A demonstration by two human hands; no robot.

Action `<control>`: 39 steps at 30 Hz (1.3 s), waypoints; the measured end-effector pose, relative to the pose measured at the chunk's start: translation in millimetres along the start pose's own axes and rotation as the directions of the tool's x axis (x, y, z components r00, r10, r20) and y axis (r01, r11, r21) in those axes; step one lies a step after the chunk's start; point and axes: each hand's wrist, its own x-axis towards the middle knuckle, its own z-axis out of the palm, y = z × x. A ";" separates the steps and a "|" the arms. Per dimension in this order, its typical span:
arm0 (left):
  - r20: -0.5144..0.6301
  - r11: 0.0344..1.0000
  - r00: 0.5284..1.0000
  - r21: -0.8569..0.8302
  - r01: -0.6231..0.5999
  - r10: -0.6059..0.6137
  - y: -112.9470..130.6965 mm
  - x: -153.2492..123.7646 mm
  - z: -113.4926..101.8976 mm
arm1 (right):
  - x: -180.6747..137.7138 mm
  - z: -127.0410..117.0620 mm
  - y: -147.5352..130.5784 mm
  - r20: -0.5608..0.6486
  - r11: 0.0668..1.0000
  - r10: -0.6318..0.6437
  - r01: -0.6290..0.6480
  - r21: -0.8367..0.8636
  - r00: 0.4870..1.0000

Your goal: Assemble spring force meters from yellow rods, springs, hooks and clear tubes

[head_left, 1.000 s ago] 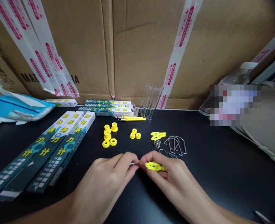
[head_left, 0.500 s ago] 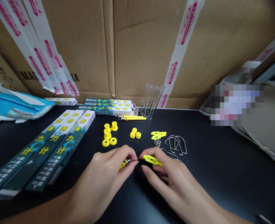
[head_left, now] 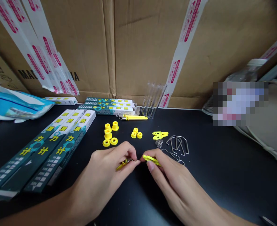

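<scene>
My left hand (head_left: 112,171) is closed in a pinch on a yellow plastic rod (head_left: 122,164) with a metal spring end; most of the rod is hidden by the fingers. A flat yellow plastic clip (head_left: 152,159) with holes lies between thumb and forefinger of my right hand (head_left: 173,175). The fingertips of both hands nearly meet at the rod's metal end. Beyond my right hand lie two similar yellow clips (head_left: 160,135), small coiled springs (head_left: 159,143) and several bent metal hooks (head_left: 178,145).
Yellow flanged caps (head_left: 108,134) and small yellow rings (head_left: 139,135) stand mid-table. Behind them are yellow rods (head_left: 135,118), clear tubes (head_left: 150,102) and printed boxes (head_left: 109,106). More long boxes (head_left: 66,144) lie left. A bottle (head_left: 243,73) and a bag (head_left: 267,116) stand right.
My right thumb has come up against the clip, and the clip has tilted flatter. My left hand has barely moved, and a little more of its yellow rod shows.
</scene>
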 end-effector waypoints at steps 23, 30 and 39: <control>-0.011 0.979 0.997 -0.192 0.068 -0.072 4.8 5.2 0.3 | 7.3 2.0 0.8 -0.021 0.999 0.032 -0.031 0.041 0.999; -0.007 0.944 0.984 -0.284 0.171 -0.180 5.7 8.1 1.4 | 7.0 -0.7 -0.8 -0.021 0.996 0.041 -0.039 0.076 0.999; 0.095 0.868 0.935 -0.348 0.353 -0.342 -1.9 12.9 0.9 | 6.9 1.2 3.5 -0.030 0.991 0.050 -0.046 0.127 0.998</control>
